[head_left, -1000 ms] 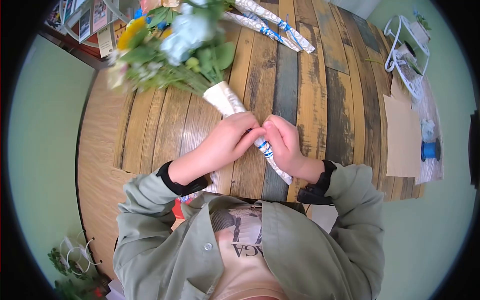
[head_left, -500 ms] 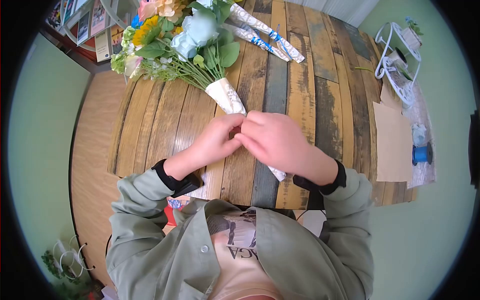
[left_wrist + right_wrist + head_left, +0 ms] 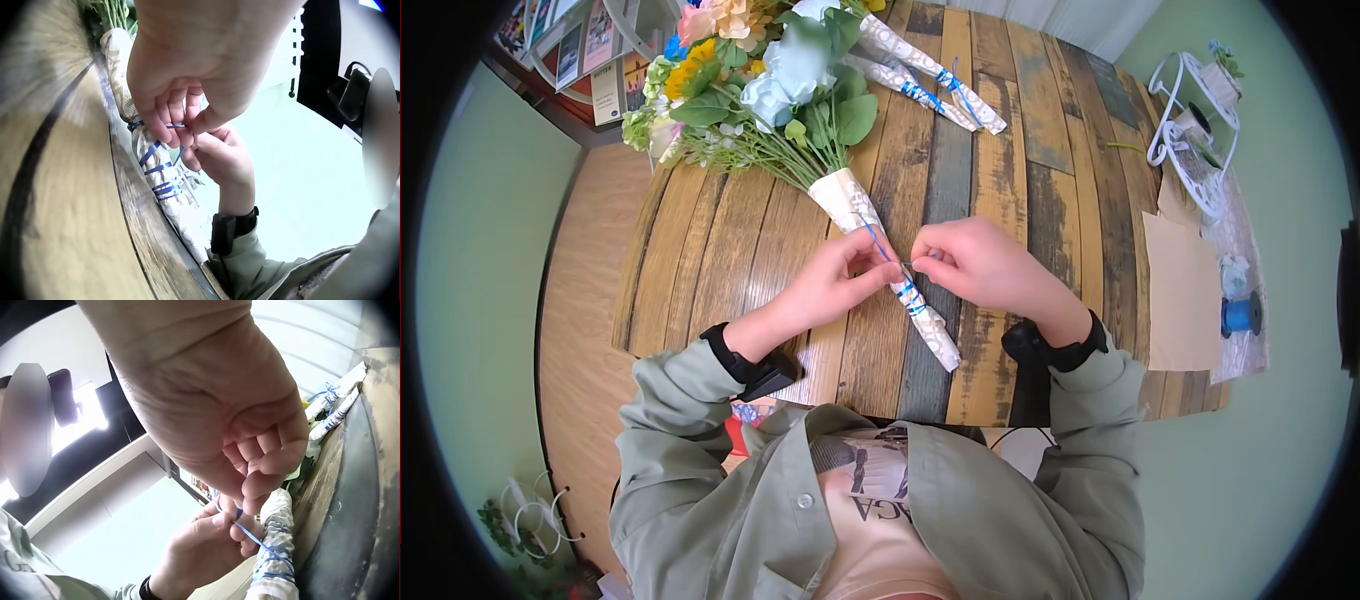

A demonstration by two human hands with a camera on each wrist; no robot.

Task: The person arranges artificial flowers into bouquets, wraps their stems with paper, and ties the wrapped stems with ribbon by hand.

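A bouquet of artificial-looking flowers (image 3: 785, 80) lies on the wooden table, its stems bundled in a patterned white wrap (image 3: 837, 192). Blue ribbon (image 3: 255, 539) winds several times round the wrap's lower part. Over the upper turns, my left hand (image 3: 830, 278) pinches the ribbon between thumb and fingers, and a loose length rises beside its fingertips. Just to the right, my right hand (image 3: 990, 265) pinches another stretch of ribbon, fingers curled. A short piece spans the small gap between the hands. In the left wrist view the ribbon (image 3: 177, 127) crosses the left fingertips.
Two more wrapped stem bundles (image 3: 930, 60) with blue bows lie at the table's far side. On the right are brown paper sheets (image 3: 1180, 290), a blue ribbon spool (image 3: 1241, 315) and a white metal stand (image 3: 1195, 150). A magazine rack (image 3: 590, 50) stands beyond the far left.
My right hand first crossed in over the wrap to meet the left, then drew back right. A gap with ribbon across it now shows, and the blue turns below are uncovered again.
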